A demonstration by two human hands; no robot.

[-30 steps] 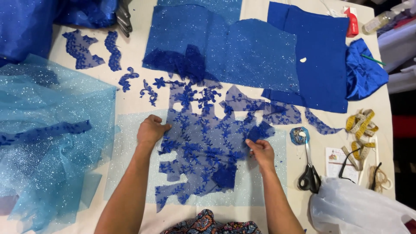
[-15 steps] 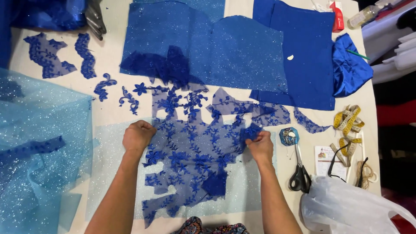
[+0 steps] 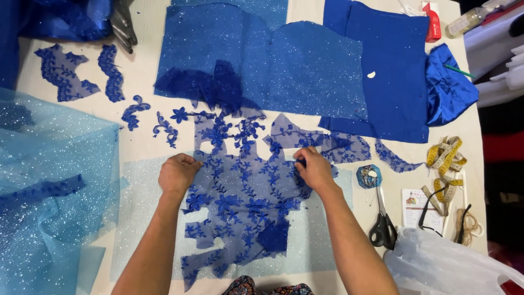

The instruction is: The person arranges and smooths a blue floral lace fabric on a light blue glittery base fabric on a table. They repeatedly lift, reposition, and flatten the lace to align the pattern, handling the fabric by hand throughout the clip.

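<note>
A piece of blue floral lace (image 3: pixel 240 205) lies spread over a pale blue glitter fabric panel (image 3: pixel 136 218) on the white table. My left hand (image 3: pixel 177 172) is closed on the lace's left edge. My right hand (image 3: pixel 314 169) pinches the lace's right edge, fingers curled. Both forearms reach in from the bottom of the view. More lace scraps (image 3: pixel 338 145) lie just beyond my right hand.
Dark blue glitter fabric (image 3: pixel 273 60) and blue satin panels (image 3: pixel 393 71) lie at the back. Light blue glitter tulle (image 3: pixel 49 180) covers the left. Small lace cut-outs (image 3: pixel 109 74) sit at back left. Black scissors (image 3: pixel 382 226), a yellow tape measure (image 3: pixel 447 164) and a white plastic bag (image 3: pixel 442 267) are at right.
Both hands have moved up the lace's side edges, away from me. The lace between them has been pulled flatter.
</note>
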